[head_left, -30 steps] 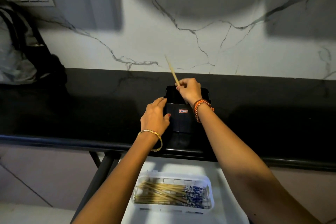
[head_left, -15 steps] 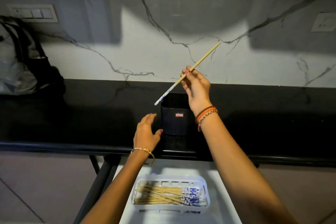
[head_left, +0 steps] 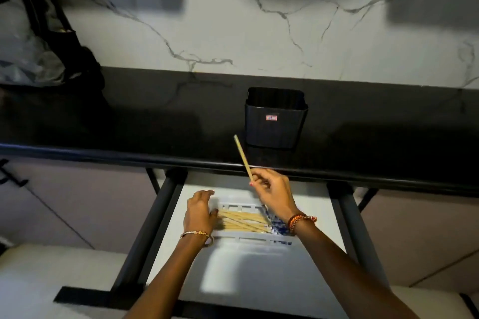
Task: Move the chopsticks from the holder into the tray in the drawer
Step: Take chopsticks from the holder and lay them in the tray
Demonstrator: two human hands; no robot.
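Note:
The black holder [head_left: 276,118] stands on the black counter, and no chopsticks show above its rim. My right hand [head_left: 274,193] hovers over the white tray [head_left: 255,235] in the open drawer, pinching one bamboo chopstick [head_left: 243,158] that slants up and to the left. Several bamboo chopsticks with blue-patterned ends [head_left: 243,221] lie in the tray. My left hand [head_left: 200,211] rests flat on the tray's left end, fingers spread, holding nothing.
The white drawer [head_left: 259,274] is pulled out under the black counter edge [head_left: 129,156], between dark metal rails. A dark bag [head_left: 39,41] sits at the counter's far left. A marble wall rises behind.
My right hand has come down from above the holder to over the tray with the chopstick. My left hand left the holder's side and now lies on the tray's left end.

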